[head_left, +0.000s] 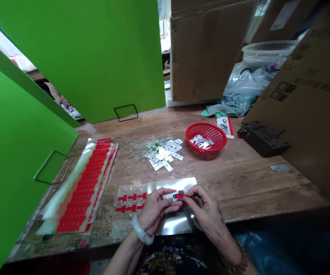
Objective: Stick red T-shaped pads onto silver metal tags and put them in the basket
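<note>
Near the front edge of the table, my left hand (pixel 155 208) is closed on a small silvery metal plate (pixel 169 196) with a dark round spot near its right end. My right hand (pixel 207 210) pinches a small red sticker (pixel 180 196) against that end of the plate. Whether it is fully stuck down I cannot tell. Both hands are over a shiny sheet (pixel 172 225). Just left of them lies a clear sheet bearing several red T-shaped stickers (pixel 131 208). Beyond the hands is a loose pile of similar metal plates (pixel 165 151).
A red basket (pixel 221 144) holds more plates behind and to the right. Stacked sheets of red stickers (pixel 80 187) lie at left. Green panels (pixel 96 57) and cardboard boxes (pixel 203 49) stand around the table. A dark block-shaped object (pixel 264 139) and a lone plate (pixel 279 167) are at right.
</note>
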`<action>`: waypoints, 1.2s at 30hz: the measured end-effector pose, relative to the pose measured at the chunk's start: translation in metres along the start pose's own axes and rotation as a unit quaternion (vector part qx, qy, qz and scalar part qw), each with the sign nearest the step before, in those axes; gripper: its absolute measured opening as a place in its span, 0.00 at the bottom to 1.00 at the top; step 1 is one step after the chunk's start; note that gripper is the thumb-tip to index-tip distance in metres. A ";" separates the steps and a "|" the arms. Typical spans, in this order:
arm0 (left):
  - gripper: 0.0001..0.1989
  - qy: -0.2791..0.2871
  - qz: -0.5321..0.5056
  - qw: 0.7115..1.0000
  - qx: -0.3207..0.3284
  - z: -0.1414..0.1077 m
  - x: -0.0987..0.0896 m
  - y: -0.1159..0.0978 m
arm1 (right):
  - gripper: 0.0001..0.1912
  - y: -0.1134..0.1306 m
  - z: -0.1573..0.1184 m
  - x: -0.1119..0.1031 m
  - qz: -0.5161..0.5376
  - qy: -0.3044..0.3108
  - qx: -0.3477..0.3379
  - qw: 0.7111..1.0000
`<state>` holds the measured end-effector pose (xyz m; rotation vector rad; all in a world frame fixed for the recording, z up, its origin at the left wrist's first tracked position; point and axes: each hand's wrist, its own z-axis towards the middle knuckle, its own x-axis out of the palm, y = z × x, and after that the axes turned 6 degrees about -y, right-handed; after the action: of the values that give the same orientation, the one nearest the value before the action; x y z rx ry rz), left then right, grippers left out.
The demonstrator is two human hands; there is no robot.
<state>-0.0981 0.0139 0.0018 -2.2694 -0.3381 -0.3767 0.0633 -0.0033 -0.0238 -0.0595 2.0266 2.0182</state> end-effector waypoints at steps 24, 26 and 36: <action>0.14 0.024 0.026 0.999 -0.015 0.001 0.006 -0.005 | 0.06 0.006 0.000 -0.003 -0.017 0.016 -0.015 1.000; 0.13 0.022 0.029 0.999 -0.015 0.001 0.007 -0.005 | 0.06 0.007 0.000 -0.003 -0.013 0.016 -0.012 1.000; 0.13 0.018 0.036 0.999 -0.014 0.001 0.007 -0.005 | 0.05 0.005 0.000 -0.003 -0.007 0.013 -0.012 1.000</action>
<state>-0.0930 0.0190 0.0074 -2.2918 -0.2329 -0.3864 0.0647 -0.0036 -0.0184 -0.1035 2.0127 2.0428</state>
